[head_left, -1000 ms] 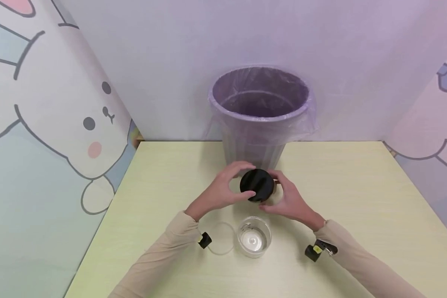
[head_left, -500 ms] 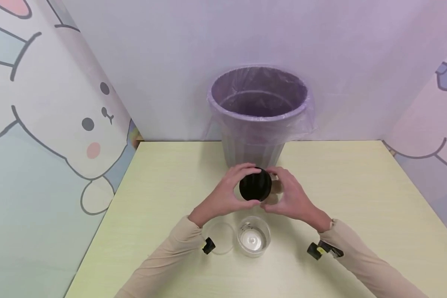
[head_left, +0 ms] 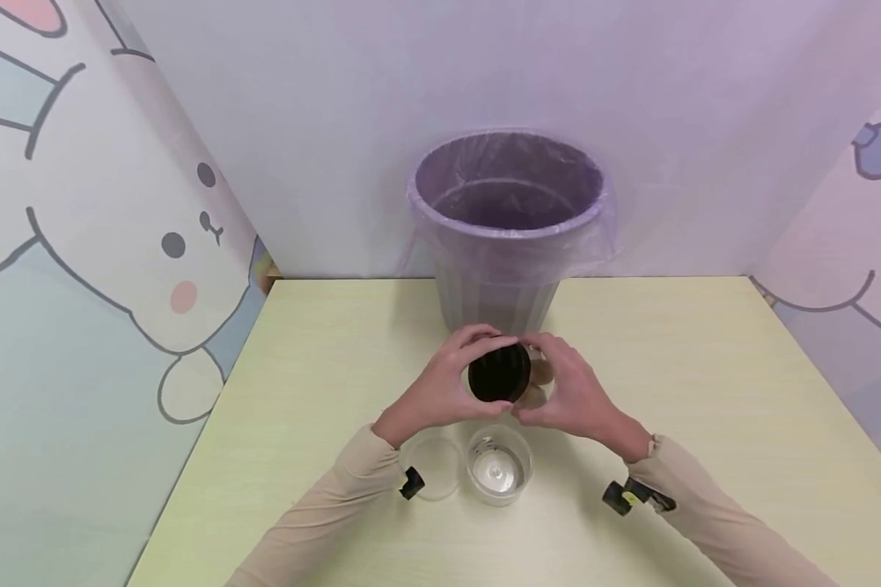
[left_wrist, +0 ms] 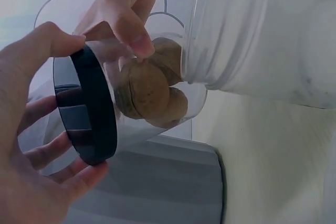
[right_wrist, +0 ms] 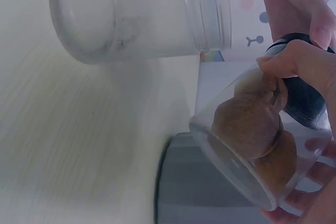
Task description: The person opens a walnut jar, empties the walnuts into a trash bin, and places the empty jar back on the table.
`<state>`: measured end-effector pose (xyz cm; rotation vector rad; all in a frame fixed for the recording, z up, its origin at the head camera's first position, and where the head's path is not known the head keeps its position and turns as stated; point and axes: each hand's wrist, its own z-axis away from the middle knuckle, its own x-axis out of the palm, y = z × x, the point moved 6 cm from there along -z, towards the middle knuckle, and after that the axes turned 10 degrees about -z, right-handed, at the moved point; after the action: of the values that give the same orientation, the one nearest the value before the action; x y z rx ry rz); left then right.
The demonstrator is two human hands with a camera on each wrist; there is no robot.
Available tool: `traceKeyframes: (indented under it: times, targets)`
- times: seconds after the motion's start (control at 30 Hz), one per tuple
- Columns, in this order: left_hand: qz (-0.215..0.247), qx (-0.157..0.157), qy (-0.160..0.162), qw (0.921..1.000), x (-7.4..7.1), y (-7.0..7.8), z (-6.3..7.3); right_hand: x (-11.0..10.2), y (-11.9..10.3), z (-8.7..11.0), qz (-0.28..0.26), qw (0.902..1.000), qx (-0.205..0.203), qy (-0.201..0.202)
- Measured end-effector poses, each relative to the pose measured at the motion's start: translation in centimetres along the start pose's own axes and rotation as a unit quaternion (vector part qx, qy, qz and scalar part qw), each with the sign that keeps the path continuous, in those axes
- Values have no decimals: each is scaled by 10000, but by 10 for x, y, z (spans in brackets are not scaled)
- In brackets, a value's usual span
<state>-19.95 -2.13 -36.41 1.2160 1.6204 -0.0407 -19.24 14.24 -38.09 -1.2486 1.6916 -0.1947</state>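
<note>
A clear jar with a black lid (head_left: 499, 373) and several walnuts (left_wrist: 149, 90) in it is held tilted, in front of the bin. My left hand (head_left: 444, 385) grips the lid by its rim, thumb on the near side and fingers on the far side. Around the clear body of the jar my right hand (head_left: 578, 390) is curled, and the walnuts show through the wall beside it. Below both hands a second clear jar (head_left: 477, 477) stands upright without a lid. It appears near the held jar in both wrist views.
A grey bin (head_left: 495, 297) with a thin plastic liner stands behind the hands against the wall. Left of the lidless jar lies a thin clear disc or ring (head_left: 455, 485) on the pale table (head_left: 323, 350). Printed wall panels flank the table.
The held jar has tipped so its lid faces more to the left, and the walnuts now show at its right. Both hands have shifted slightly and their fingertips are closer together.
</note>
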Motion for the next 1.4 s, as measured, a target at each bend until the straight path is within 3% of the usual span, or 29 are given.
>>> traceKeyframes:
  times: [0.1, 0.3, 0.4, 0.47, 0.6, 0.7, 0.97, 1.23, 1.4]
  targets:
    - [44, -309, 61, 9995, -2, -2, 0, 0, -2, -1, 104, 9997, -145, 159]
    - [147, -1390, -26, 9902, -2, -11, 1, 1, -7, -5, 440, 9974, -356, 455]
    - [185, -1545, -160, 9877, -1, -12, 2, 2, -6, -4, 487, 9973, -318, 449]
    - [252, -1357, -234, 9902, -2, -12, 3, 2, -5, -4, 427, 9980, -244, 407]
    - [302, -551, -281, 9976, -8, -6, 2, 1, -3, -3, 235, 9994, 12, 253]
    - [236, -33, -370, 9990, -11, -2, 1, 1, -1, -2, 129, 9996, 218, 119]
    - [176, 651, -770, 9947, -10, 3, 2, 5, 0, -2, -1, 9995, 284, -110]
    - [161, 863, -824, 9927, -6, 3, 2, 5, 1, -2, -21, 9996, 243, -131]
    - [94, 578, -745, 9955, -5, 0, 1, 5, 2, -2, 5, 9998, 190, -111]
